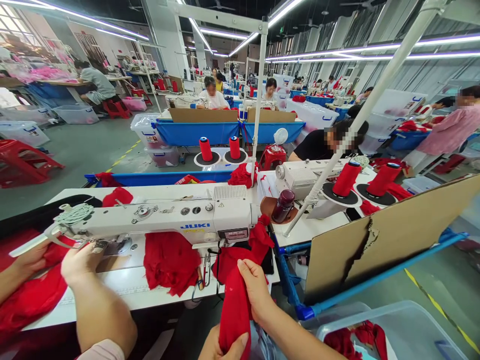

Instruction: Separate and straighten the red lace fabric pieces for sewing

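A strip of red cloth [235, 305] hangs between my two hands at the bottom middle. My right hand [257, 287] pinches its upper end between thumb and fingers. Lower down, my left hand [223, 347] is closed on the same piece, thumb on top, partly cut off by the frame edge. Just beyond my hands, more red cloth [258, 242] lies at the end of a white JUKI sewing machine [180, 217]. A co-worker's two hands [80, 262] are at the machine's needle end with red cloth [33, 295].
A bundle of red cloth [170, 262] and small snips [206, 270] lie on the white sewing table [123, 287]. At right are a cardboard panel [393, 240], a blue frame [375, 282] and a clear plastic bin [408, 312]. Thread cones [347, 180] stand behind. Several people sit at other machines.
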Demonstrator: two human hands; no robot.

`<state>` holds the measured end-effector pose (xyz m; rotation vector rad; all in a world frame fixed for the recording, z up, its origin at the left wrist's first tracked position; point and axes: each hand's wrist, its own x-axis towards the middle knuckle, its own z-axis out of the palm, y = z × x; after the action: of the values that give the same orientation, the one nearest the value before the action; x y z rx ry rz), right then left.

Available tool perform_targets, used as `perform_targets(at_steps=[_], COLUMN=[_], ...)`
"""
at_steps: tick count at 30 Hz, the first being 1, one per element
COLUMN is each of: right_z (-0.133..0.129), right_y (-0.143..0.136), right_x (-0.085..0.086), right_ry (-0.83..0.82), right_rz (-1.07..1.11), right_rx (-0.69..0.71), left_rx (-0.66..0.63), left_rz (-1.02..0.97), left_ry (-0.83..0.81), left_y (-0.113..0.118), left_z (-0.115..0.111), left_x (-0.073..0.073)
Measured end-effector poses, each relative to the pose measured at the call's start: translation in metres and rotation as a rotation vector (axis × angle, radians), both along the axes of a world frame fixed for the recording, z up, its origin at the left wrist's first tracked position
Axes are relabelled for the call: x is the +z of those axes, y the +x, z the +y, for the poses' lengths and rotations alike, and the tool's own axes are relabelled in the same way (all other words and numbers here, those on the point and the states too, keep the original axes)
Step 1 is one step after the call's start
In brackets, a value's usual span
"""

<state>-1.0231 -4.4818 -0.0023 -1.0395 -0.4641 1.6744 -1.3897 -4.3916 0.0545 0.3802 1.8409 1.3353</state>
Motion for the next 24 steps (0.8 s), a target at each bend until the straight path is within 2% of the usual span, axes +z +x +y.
perform_targets(at_steps=[2, 5, 8, 10, 12, 14, 16, 19, 21, 22, 24], right_z=[0.0, 0.0, 0.0, -0.001, -0.001, -0.001, -0.001, -0.001, -0.001, -0.001, -0.001], right_y=[0.0, 0.0, -0.001, -0.001, -0.002, -0.001, 0.0, 0.001, 0.001, 0.001, 0.001], right_x=[0.002, 0.005, 0.006, 0.006, 0.005, 0.005, 0.005, 0.005, 0.004, 0.003, 0.001], right_ry=[0.007, 0.027, 0.045, 0.048, 0.045, 0.04, 0.035, 0.031, 0.029, 0.028, 0.026], right_rz=[0.009, 0.005, -0.001, -0.004, -0.004, -0.004, -0.004, -0.007, -0.006, -0.004, 0.001], right_rx=[-0.007, -0.02, -0.032, -0.037, -0.038, -0.033, -0.022, -0.009, -0.003, 0.001, 0.007], left_rx=[0.038, 0.022, 0.079, 0.136, 0.141, 0.105, 0.004, -0.503, -0.606, -0.633, -0.664], left_rz=[-0.011, 0.009, 0.12, 0.22, 0.277, 0.283, 0.234, -0.14, -0.21, -0.23, -0.254], left_ry=[0.011, 0.024, -0.048, -0.109, -0.11, -0.048, 0.025, 0.0, -0.018, -0.018, -0.013], left_y=[-0.014, -0.038, -0.061, -0.068, -0.057, -0.021, 0.042, 0.156, 0.215, 0.234, 0.253], left_z=[0.002, 0.003, 0.009, 0.015, 0.015, 0.001, -0.03, -0.099, -0.141, -0.157, -0.176], left_x=[0.0, 0.001, -0.001, 0.0, 0.003, 0.004, -0.003, -0.03, -0.049, -0.056, -0.064])
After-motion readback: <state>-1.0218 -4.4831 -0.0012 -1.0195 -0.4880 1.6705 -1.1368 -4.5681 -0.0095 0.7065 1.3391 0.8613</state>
